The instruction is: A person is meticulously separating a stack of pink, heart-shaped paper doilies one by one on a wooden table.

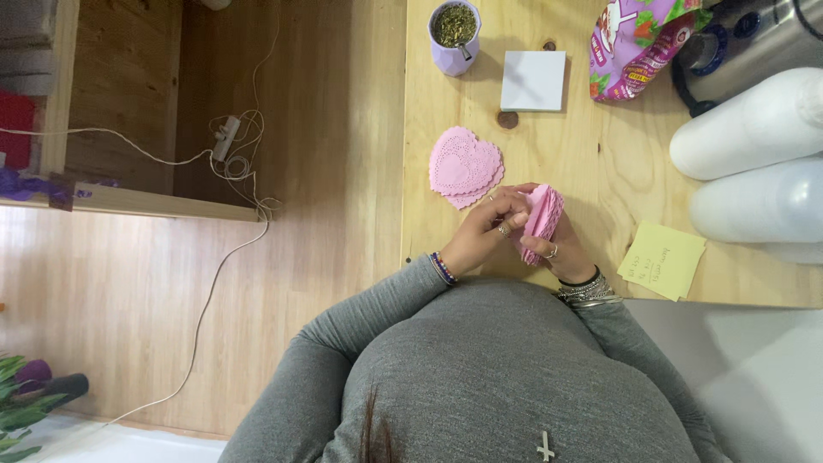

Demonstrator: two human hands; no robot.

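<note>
The left hand (490, 225) and the right hand (561, 253) are both closed on a small sheaf of pink paper doilies (542, 219), held on edge between them just above the near edge of the wooden table (600, 171), the left fingertips pinching its upper side. The sheaf appears thin, light, limp and easily torn along its lacy border, so it is best gripped at the solid centre. A flat stack of heart-shaped doilies (465, 165) lies near the left hand, apart from it.
</note>
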